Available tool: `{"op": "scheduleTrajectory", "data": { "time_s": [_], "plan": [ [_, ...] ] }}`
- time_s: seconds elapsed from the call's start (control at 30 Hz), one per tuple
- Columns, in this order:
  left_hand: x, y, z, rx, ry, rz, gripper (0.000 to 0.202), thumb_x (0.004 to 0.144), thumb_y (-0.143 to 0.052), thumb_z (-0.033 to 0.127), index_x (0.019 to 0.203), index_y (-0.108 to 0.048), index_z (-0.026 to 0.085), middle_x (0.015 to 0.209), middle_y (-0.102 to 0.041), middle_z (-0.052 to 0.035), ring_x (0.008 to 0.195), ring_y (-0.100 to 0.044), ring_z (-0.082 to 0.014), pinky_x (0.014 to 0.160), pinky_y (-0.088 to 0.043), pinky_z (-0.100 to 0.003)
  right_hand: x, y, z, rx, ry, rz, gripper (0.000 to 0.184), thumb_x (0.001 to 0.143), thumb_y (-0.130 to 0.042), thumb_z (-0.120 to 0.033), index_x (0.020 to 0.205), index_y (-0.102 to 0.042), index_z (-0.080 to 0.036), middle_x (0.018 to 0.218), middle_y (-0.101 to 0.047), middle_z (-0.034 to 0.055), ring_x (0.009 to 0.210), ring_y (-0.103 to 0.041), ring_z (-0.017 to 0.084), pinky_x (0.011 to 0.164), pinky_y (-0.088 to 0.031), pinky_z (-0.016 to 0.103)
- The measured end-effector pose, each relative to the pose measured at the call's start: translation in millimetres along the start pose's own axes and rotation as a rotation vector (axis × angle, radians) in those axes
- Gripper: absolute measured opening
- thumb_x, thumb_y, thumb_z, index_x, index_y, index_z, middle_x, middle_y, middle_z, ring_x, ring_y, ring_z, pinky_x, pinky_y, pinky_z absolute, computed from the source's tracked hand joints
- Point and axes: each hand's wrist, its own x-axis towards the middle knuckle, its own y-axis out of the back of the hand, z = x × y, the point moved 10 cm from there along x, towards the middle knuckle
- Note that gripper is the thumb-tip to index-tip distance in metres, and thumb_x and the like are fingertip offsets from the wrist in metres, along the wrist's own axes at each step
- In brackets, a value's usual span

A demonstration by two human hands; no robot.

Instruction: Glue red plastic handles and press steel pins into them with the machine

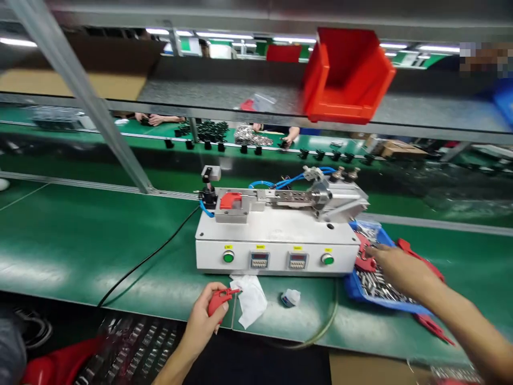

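My left hand [206, 315] is closed around a red plastic part [219, 300] at the near edge of the green bench, just in front of a white machine [276, 238]. My right hand [395, 264] reaches into a blue tray [355, 286] full of small metal pins [374, 283], right of the machine; its fingers are bent over red parts [364, 261] lying there, and I cannot see whether they grip one. Another red part [230, 200] sits in the machine's metal fixture.
A crumpled white cloth [250, 299] and a small white object [290, 297] lie before the machine. A black cable [148, 256] runs left. A red bin [347, 75] stands on the shelf above. Other people's hands [160, 118] work beyond a conveyor carrying black parts [210, 131].
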Motion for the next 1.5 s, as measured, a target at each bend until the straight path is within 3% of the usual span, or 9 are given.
{"op": "scheduleTrajectory", "data": {
  "time_s": [0.1, 0.2, 0.33, 0.43, 0.67, 0.87, 1.17, 1.37, 1.5],
  "plan": [
    [3.7, -0.7, 0.2, -0.014, -0.018, 0.011, 0.039, 0.082, -0.076, 0.048, 0.107, -0.059, 0.022, 0.084, -0.062, 0.0024, 0.044, -0.041, -0.0046, 0.038, -0.037, -0.018, 5.0, 60.9, -45.5, -0.021, 0.211, 0.178, 0.033, 0.077, -0.059, -0.009, 0.090, -0.079, -0.032, 0.088, -0.073, 0.0137, 0.071, -0.070, 0.028, 0.061, -0.050, 0.039],
    [5.3, 0.0, 1.4, -0.030, -0.035, 0.023, 0.037, 0.083, -0.074, 0.046, 0.107, -0.058, 0.022, 0.085, -0.061, 0.0027, 0.045, -0.042, -0.0048, 0.039, -0.038, -0.017, -0.8, 96.2, -134.5, 0.171, 0.529, 0.319, 0.023, 0.093, -0.055, -0.026, 0.099, -0.077, -0.030, 0.099, -0.074, 0.0115, 0.085, -0.073, 0.027, 0.079, -0.056, 0.040],
    [6.7, -3.1, 2.4, -0.027, -0.033, -0.036, 0.038, 0.082, -0.076, 0.044, 0.107, -0.057, 0.022, 0.085, -0.062, 0.0027, 0.043, -0.040, -0.0040, 0.038, -0.038, -0.018, 25.7, 84.6, -243.1, 0.392, 0.701, 0.370, 0.024, 0.097, -0.052, -0.024, 0.099, -0.076, -0.023, 0.099, -0.076, 0.0095, 0.093, -0.072, 0.025, 0.089, -0.056, 0.038],
    [5.1, -2.9, 6.3, -0.047, -0.061, -0.025, 0.037, 0.083, -0.075, 0.043, 0.107, -0.057, 0.021, 0.084, -0.061, 0.0026, 0.043, -0.040, -0.0040, 0.038, -0.037, -0.018, 65.7, 56.7, -288.3, 0.399, 0.671, 0.347, 0.024, 0.095, -0.055, -0.018, 0.100, -0.078, -0.020, 0.100, -0.078, 0.0081, 0.095, -0.073, 0.023, 0.093, -0.056, 0.036],
    [4.3, 1.6, -0.3, -0.099, -0.100, 0.063, 0.040, 0.084, -0.075, 0.047, 0.110, -0.058, 0.021, 0.083, -0.060, 0.0020, 0.046, -0.042, -0.0062, 0.040, -0.038, -0.019, 91.8, 28.4, -309.0, 0.213, 0.644, 0.289, 0.028, 0.093, -0.057, -0.013, 0.098, -0.082, -0.023, 0.108, -0.080, 0.0074, 0.108, -0.072, 0.026, 0.094, -0.056, 0.036],
    [12.2, -1.0, -12.5, -0.057, -0.051, -0.054, 0.040, 0.081, -0.078, 0.043, 0.109, -0.059, 0.021, 0.085, -0.062, 0.0015, 0.046, -0.044, -0.0066, 0.041, -0.040, -0.020, 90.0, 26.5, -312.8, 0.101, 0.597, 0.319, 0.030, 0.092, -0.055, -0.011, 0.093, -0.082, -0.022, 0.111, -0.078, 0.0089, 0.115, -0.066, 0.028, 0.093, -0.057, 0.037],
    [3.4, 1.0, 8.2, -0.069, -0.106, 0.013, 0.034, 0.082, -0.076, 0.041, 0.106, -0.066, 0.020, 0.085, -0.063, -0.0008, 0.057, -0.051, -0.0119, 0.052, -0.046, -0.023, 79.2, 25.7, -333.6, 0.039, 0.649, 0.310, 0.032, 0.097, -0.055, -0.014, 0.115, -0.079, -0.023, 0.136, -0.067, 0.0122, 0.124, -0.060, 0.032, 0.099, -0.057, 0.044],
    [-4.7, 10.0, 41.1, 0.117, -0.284, 0.055, 0.025, 0.082, -0.072, 0.036, 0.102, -0.075, 0.020, 0.104, -0.067, -0.0090, 0.100, -0.066, -0.0276, 0.089, -0.054, -0.037, 101.9, 25.8, -378.8, 0.006, 0.715, 0.144, 0.018, 0.083, -0.070, -0.005, 0.081, -0.078, -0.020, 0.106, -0.075, 0.0102, 0.103, -0.068, 0.028, 0.084, -0.057, 0.035],
    [-8.7, 18.7, 109.1, 0.333, -0.504, 0.086, 0.022, 0.088, -0.067, 0.031, 0.106, -0.077, 0.023, 0.106, -0.068, -0.0101, 0.103, -0.066, -0.0283, 0.093, -0.054, -0.040, 98.6, 64.1, -369.0, 0.096, 0.715, 0.236, 0.013, 0.089, -0.066, -0.010, 0.092, -0.075, -0.018, 0.114, -0.072, 0.0112, 0.111, -0.066, 0.027, 0.101, -0.052, 0.038]
  ]
}}
